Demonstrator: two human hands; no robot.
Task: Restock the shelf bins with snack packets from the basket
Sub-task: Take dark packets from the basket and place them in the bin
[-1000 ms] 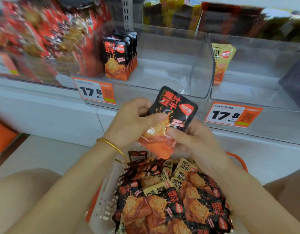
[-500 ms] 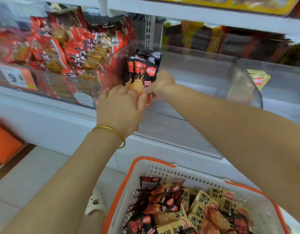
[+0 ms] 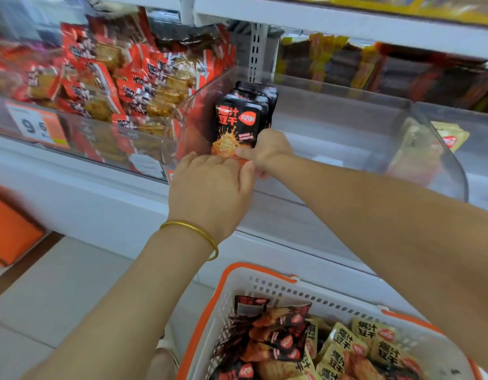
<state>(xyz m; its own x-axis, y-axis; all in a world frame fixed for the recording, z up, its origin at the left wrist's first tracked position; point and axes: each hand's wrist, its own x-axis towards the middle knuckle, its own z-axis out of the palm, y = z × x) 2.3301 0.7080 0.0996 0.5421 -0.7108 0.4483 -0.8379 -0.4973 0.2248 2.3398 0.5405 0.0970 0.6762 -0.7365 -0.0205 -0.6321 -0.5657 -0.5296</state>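
A black and orange snack packet stands upright at the front of a short row of like packets, at the left end of the clear shelf bin. My right hand reaches over the bin's front wall and grips the packet's lower right edge. My left hand, with a gold bangle at the wrist, is at the packet's bottom edge; its fingertips are hidden, so contact is unclear. The white basket with an orange rim sits below, holding several black and yellow packets.
To the left, a neighbouring bin is piled with red snack packets behind a price tag. A yellow packet stands in the bin to the right. An orange box sits on the floor at left.
Both hands carried the black packet up from above the basket into the bin. It now stands at the front of the row, and the view has shifted up and closer to the shelf.
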